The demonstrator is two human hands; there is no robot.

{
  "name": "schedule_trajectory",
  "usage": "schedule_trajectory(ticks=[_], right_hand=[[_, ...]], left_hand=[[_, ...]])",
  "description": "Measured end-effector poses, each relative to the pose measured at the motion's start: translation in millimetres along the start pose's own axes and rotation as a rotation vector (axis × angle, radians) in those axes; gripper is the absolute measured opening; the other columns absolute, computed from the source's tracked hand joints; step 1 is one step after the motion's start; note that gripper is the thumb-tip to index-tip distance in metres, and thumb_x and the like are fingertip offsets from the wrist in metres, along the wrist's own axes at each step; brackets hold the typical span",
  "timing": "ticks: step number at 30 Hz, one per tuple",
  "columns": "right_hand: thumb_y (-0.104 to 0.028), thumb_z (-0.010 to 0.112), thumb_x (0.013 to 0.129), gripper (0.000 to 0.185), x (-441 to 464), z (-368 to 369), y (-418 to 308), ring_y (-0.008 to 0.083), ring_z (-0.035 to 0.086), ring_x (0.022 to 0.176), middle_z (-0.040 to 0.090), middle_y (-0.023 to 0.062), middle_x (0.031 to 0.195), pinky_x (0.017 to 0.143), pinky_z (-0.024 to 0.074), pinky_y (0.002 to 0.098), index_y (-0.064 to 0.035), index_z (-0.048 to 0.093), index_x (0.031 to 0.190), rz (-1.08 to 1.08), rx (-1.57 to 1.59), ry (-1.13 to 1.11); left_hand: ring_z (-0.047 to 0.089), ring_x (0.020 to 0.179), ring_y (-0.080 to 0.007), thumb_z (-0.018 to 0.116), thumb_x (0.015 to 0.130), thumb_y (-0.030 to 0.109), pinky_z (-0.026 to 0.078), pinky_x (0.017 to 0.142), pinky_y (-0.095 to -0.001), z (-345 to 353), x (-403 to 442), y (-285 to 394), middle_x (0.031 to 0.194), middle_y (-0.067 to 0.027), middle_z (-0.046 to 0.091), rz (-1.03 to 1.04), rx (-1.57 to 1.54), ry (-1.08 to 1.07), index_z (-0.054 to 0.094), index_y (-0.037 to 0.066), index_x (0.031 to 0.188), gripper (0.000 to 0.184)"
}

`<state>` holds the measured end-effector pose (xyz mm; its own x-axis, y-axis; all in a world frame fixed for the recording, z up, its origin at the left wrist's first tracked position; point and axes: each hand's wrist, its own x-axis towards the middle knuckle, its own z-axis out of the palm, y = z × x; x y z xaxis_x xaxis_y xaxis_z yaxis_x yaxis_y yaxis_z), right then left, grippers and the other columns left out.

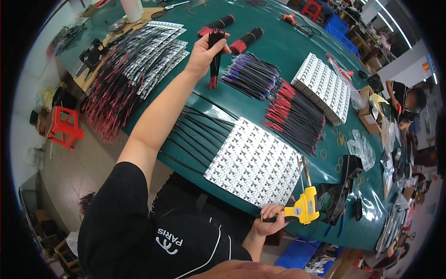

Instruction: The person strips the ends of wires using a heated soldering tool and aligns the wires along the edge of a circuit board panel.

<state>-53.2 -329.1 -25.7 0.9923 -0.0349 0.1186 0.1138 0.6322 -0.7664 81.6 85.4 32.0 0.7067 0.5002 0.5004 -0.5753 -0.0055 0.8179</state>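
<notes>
My left hand (203,53) is raised over the table, closed around a bundle of black wires with red ends (215,65). My right hand (270,219) grips the black handle of a yellow soldering gun (306,207) at the table's front edge. The gun's metal tip points up, close to the right corner of a white circuit board panel (255,160). Rows of small identical boards make up this panel, which lies flat in front of me. Several black wires (200,130) stretch out from its left side.
Beyond the panel lie purple-tipped wires (251,74), red-tipped wires (297,116) and a stack of panels (323,88). Wired panels (153,51) are piled at left. Two banded wire bundles (247,40) lie behind my left hand. A black stand (337,190) is at right. A co-worker (404,102) sits farther right.
</notes>
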Motion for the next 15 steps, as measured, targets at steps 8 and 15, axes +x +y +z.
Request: schedule_trajectory(ticks=[8, 15], right_hand=[[-0.006, 0.036, 0.086, 0.045, 0, 2, 0, 0.0095, 0.031, 0.039, 0.034, 0.0018, 0.054, 0.039, 0.0336, 0.0235, 0.0065, 0.027, 0.129, -0.014, -0.024, 0.011], [-0.006, 0.036, 0.086, 0.045, 0, 3, -1, 0.0095, 0.031, 0.039, 0.034, 0.002, 0.054, 0.039, 0.0336, 0.0232, 0.0074, 0.028, 0.128, -0.008, -0.029, 0.02]], left_hand=[[0.061, 0.078, -0.0144, 0.054, 0.093, 0.014, 0.05, 0.076, -0.028, 4, 0, -3, 0.085, -0.0046, 0.061, -0.004, -0.105, 0.018, 0.056, 0.005, 0.109, 0.018], [0.061, 0.078, -0.0136, 0.053, 0.094, 0.015, 0.05, 0.076, -0.0277, 11, -2, 5, 0.085, -0.0047, 0.061, 0.007, -0.057, 0.028, 0.057, 0.005, 0.108, 0.017]])
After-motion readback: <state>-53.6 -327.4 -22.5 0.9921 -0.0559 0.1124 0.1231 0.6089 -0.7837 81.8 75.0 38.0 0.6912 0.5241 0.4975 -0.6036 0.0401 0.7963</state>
